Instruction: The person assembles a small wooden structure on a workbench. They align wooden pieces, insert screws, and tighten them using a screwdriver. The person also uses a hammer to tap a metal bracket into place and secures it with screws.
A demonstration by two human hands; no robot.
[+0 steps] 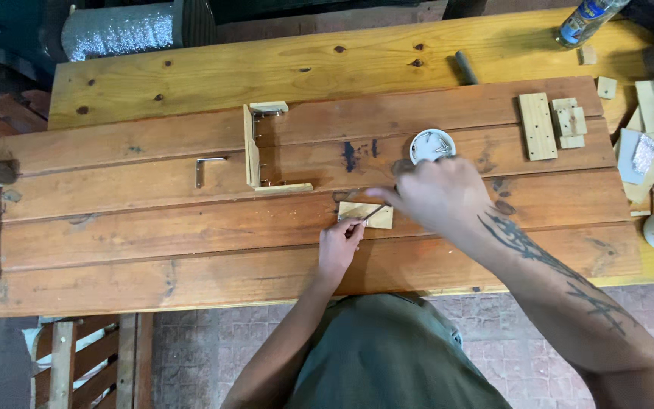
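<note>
Right now I see my left hand [340, 244] pinching the near-left edge of the small wood block [365, 215] on the workbench [191, 227], while my right hand [439, 195] grips a thin tool [376, 213] across it.

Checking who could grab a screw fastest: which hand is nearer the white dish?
Right. The right hand lies just below the white dish, nearly touching; the left hand sits lower left, at the small wood block.
</note>
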